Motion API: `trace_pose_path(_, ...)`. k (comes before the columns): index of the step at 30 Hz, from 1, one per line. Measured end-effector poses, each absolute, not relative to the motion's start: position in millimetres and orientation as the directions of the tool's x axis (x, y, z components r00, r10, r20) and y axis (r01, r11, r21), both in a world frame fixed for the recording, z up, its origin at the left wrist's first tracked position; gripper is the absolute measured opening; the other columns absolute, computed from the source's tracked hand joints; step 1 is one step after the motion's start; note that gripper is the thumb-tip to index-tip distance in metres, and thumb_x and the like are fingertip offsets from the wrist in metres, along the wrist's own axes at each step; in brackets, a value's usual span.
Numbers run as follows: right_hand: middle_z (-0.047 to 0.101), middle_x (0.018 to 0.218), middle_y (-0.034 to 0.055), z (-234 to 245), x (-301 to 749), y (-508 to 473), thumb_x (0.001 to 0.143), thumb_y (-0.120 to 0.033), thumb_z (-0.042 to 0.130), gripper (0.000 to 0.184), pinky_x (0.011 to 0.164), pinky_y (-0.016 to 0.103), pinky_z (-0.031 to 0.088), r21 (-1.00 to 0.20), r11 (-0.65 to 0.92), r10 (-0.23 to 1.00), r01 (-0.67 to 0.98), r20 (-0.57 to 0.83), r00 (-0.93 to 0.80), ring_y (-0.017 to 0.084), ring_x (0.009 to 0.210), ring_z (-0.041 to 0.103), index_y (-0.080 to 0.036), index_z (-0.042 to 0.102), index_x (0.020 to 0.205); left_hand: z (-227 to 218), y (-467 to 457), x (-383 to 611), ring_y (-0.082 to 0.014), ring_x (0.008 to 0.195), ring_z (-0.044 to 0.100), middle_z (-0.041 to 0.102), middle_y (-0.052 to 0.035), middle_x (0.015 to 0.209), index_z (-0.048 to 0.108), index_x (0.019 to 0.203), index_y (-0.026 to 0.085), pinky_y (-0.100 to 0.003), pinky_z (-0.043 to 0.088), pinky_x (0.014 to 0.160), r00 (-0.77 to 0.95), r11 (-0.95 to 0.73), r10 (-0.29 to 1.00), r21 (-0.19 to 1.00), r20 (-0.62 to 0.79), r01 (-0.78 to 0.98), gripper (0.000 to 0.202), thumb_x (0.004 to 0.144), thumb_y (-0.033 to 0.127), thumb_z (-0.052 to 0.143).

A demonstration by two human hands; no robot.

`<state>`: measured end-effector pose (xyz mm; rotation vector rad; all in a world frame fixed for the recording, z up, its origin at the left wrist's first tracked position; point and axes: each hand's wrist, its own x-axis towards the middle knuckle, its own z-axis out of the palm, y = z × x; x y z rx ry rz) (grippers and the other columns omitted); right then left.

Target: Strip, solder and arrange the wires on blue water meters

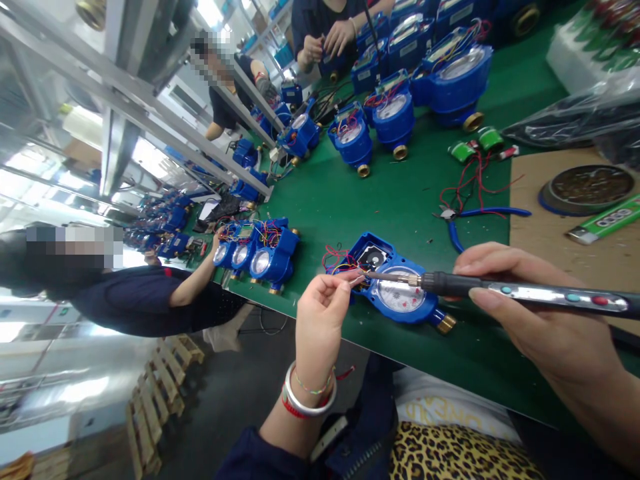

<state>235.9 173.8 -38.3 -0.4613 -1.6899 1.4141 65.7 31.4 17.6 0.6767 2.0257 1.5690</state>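
Note:
My right hand (540, 313) is wrapped round a black soldering iron (480, 287) with a silver button panel. The iron points left across the dial of a blue water meter (400, 293), its tip inside the meter's open wiring box. At that tip my left hand (325, 303) is closed, pinching a thin wire (357, 277) between thumb and fingers; which wire it is I cannot tell. Red wires (336, 257) stick out at the box's left side. The meter lies on the green mat with its brass end (447, 325) toward the lower right.
Blue-handled cutters (453, 227) and green batteries (490, 139) with red leads lie beyond my right hand. A round tin (585, 190) and a green lighter-like item (607, 220) sit on cardboard (530, 200). More meters (270, 263) stand left and behind. Several co-workers are nearby.

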Motion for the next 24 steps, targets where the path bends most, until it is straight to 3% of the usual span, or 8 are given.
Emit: trace_pose_path(24,0.060,0.094,-0.0007,-35.4,233.3,174.2,0.085,-0.024,0.065,0.009,0.081,0.024,0.046,-0.915,0.316,0.686,-0.252,0.404,-0.606,0.015,0.093,0.057,-0.026,0.061,0.093,15.2,31.1,63.5,-0.0196,0.100,0.067,0.072,-0.0076,0.104,0.059,0.082,0.015,-0.034,0.050,0.094,-0.761,0.213,0.646,0.972,-0.061,0.103,0.012,0.087,0.026,0.061)
